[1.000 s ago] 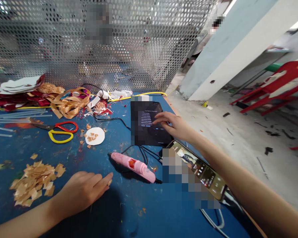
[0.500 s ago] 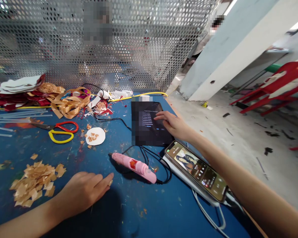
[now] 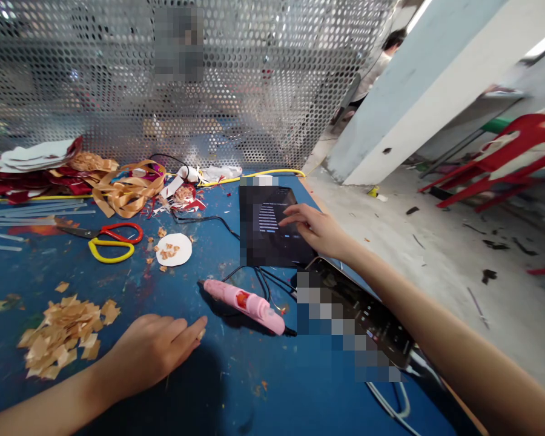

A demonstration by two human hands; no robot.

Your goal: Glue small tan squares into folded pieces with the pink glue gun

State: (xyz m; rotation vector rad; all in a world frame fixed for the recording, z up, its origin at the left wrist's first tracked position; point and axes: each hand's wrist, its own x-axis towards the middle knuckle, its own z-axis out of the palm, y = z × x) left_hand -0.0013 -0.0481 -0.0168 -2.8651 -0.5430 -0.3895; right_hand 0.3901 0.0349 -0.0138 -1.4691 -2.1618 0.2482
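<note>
My right hand (image 3: 320, 229) reaches over the dark tablet (image 3: 272, 242), fingers apart, its fingertips at the lit text on the screen. I cannot tell whether a finger touches the glass. On the blue table rests my left hand (image 3: 157, 346), curled closed with forefinger and thumb together. A small pale spot shows at the thumb tip, too small to name. Between the hands lies a pink glue gun (image 3: 243, 306), its dark nozzle pointing left. Left of my left hand is a pile of tan cut pieces (image 3: 61, 336). A white disc (image 3: 179, 249) bears several tan bits.
Scissors (image 3: 113, 254) with red and yellow handles lie left, near clear glue sticks (image 3: 40, 209). Ribbon (image 3: 129, 188) and scraps line the perforated metal panel (image 3: 236, 79). A phone (image 3: 376, 318), partly blurred, and cables lie under my right forearm. A red chair (image 3: 504, 160) stands beyond.
My right hand's fingertips have shifted slightly left and down over the tablet. The phone's screen looks darker. My left hand stays in place.
</note>
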